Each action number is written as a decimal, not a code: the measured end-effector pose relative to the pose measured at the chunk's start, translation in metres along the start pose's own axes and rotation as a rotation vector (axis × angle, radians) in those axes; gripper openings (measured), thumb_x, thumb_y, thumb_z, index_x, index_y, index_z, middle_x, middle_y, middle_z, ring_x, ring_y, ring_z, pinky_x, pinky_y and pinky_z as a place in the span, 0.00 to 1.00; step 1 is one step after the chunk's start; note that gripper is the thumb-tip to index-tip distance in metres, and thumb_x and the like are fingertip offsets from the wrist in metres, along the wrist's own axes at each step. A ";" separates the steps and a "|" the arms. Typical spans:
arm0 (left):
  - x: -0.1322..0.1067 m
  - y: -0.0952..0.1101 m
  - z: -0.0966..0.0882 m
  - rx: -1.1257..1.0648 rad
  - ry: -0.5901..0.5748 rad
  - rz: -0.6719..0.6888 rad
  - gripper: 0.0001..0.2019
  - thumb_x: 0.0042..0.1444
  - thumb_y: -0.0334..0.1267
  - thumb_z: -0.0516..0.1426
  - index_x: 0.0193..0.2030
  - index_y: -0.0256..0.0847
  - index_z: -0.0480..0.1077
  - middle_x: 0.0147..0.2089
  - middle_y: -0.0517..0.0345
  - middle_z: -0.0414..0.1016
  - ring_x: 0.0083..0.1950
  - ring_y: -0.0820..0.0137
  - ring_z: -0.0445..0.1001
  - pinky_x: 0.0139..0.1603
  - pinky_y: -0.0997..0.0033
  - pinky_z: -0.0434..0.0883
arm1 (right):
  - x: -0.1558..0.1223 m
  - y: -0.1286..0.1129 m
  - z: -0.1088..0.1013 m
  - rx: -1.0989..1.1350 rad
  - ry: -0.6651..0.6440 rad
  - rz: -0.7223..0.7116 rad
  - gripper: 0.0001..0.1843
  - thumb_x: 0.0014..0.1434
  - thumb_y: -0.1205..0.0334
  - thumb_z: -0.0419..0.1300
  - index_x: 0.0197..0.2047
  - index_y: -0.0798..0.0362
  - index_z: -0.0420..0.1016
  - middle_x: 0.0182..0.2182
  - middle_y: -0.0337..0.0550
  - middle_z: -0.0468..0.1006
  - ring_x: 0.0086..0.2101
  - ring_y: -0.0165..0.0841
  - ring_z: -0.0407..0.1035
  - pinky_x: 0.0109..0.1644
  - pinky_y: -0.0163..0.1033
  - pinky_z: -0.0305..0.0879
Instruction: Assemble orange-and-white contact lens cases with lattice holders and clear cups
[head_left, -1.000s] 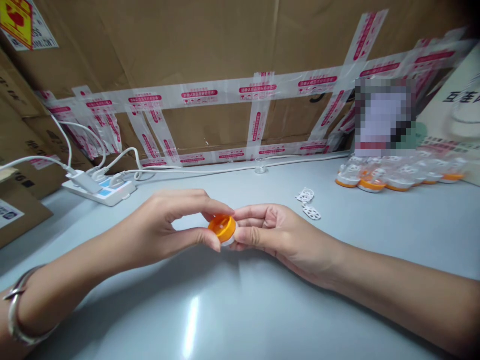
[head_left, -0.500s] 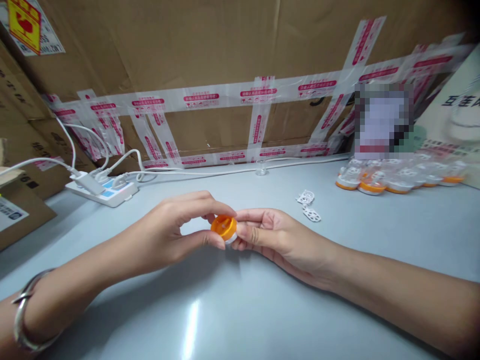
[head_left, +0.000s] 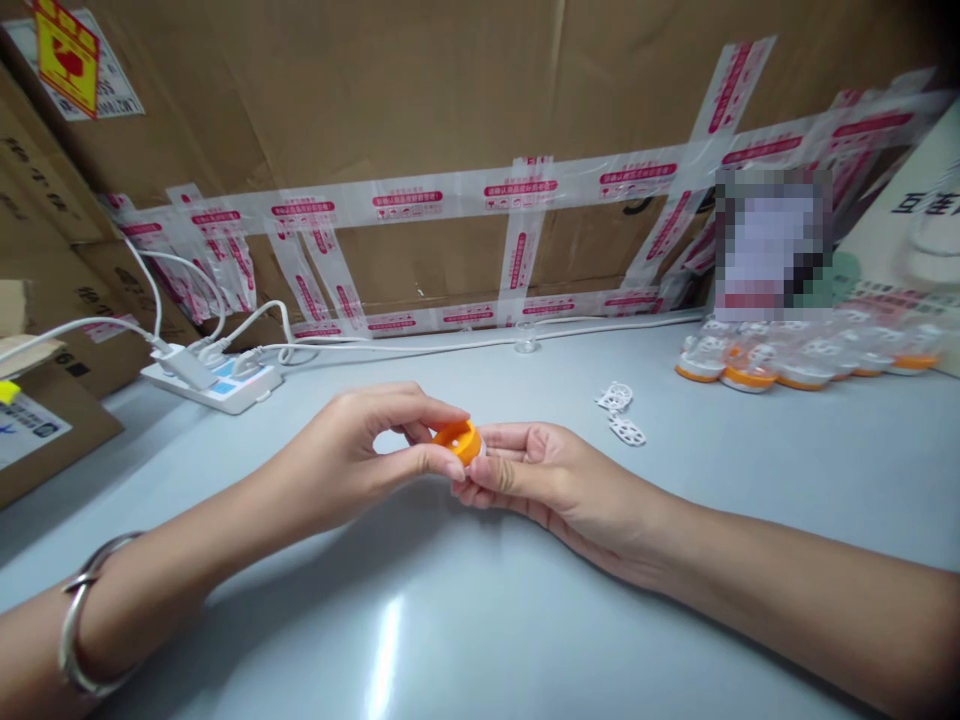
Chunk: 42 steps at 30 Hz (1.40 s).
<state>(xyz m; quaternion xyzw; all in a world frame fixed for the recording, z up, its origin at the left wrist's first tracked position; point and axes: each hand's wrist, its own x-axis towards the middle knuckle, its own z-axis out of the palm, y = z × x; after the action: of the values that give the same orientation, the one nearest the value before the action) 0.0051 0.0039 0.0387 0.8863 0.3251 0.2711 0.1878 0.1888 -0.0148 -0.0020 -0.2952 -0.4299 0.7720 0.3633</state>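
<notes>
Above the middle of the table, an orange round cup-like part [head_left: 459,441] with a whitish rim or base is held between both hands. My left hand [head_left: 390,440] pinches it from the left with thumb and fingertips. From the right, my right hand [head_left: 536,465] is closed on its whitish side, the thumb in front and the fingers curled behind. The cup's open side is tilted toward the upper left, and a small pale spot shows inside. Fingers cover much of the whitish side. Small white openwork plastic pieces [head_left: 625,429] lie on the table beyond my right hand.
At the back right stand several clear-topped pieces with orange bases [head_left: 748,375], beneath a blurred-out patch. A white power strip [head_left: 238,392] with plugged-in cables sits at the back left. A large taped cardboard box [head_left: 450,100] walls off the table's [head_left: 480,620] rear.
The orange part has turned and tilted slightly between my fingers, and my left fingers have shifted to the right on it. The whole view has shifted a little.
</notes>
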 end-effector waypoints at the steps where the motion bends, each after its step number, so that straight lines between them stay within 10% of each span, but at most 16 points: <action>1: 0.000 -0.001 -0.001 -0.008 -0.020 0.003 0.08 0.54 0.36 0.59 0.40 0.38 0.74 0.33 0.58 0.76 0.31 0.75 0.73 0.35 0.77 0.72 | 0.000 0.000 -0.001 -0.002 0.001 0.012 0.12 0.47 0.61 0.67 0.35 0.58 0.76 0.30 0.38 0.74 0.31 0.22 0.68 0.42 0.29 0.65; 42: -0.008 -0.001 0.019 0.671 0.180 0.421 0.03 0.57 0.33 0.56 0.37 0.35 0.67 0.32 0.54 0.74 0.32 0.71 0.73 0.37 0.69 0.71 | -0.001 0.008 -0.001 0.301 0.144 -0.053 0.07 0.53 0.66 0.63 0.36 0.57 0.79 0.39 0.44 0.78 0.45 0.30 0.71 0.58 0.37 0.64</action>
<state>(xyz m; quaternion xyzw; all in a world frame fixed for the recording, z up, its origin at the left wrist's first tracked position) 0.0110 -0.0042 0.0202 0.9184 0.2218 0.2589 -0.2008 0.1874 -0.0180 -0.0095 -0.2807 -0.2901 0.7945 0.4537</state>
